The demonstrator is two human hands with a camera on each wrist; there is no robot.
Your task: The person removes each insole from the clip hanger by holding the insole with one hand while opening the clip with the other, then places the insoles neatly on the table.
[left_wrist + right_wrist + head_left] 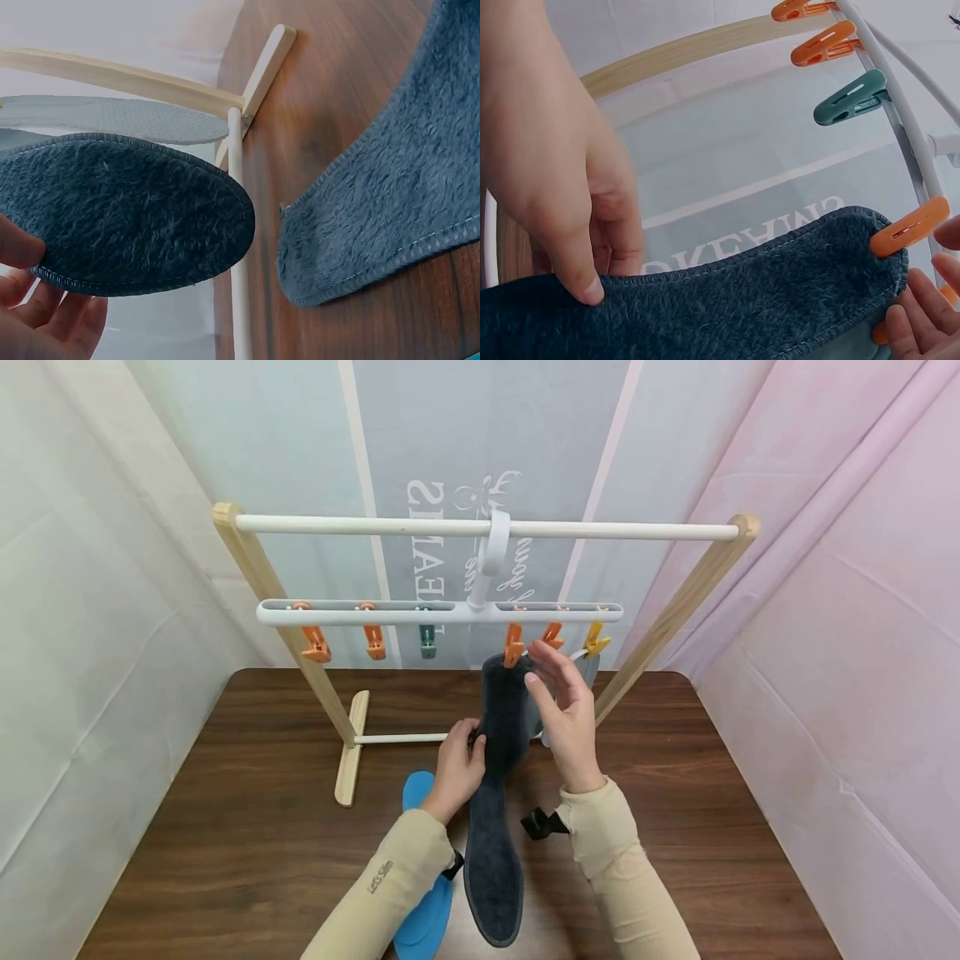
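A dark blue fuzzy insole [504, 718] hangs with its top end in an orange clip [513, 646] of the white hanger. My left hand [459, 768] pinches its left edge partway down, thumb on the fuzzy face, as the left wrist view also shows with the insole's rounded end [142, 214]. Beside the clipped end, my right hand [566, 718] is raised with its fingers apart and loosely bent, nothing gripped between them. In the right wrist view its fingertips [922, 307] are right at the insole's edge, close below the clip. A second dark insole [493, 868] lies on the table underneath.
The hanger [360, 612] hooks over a white rod [360, 526] on a wooden stand. Other orange clips, a green clip [427, 642] and a yellow clip [596, 639] hang from it. A pale grey insole [127, 120] hangs behind. A blue insole [423, 918] lies by my left forearm.
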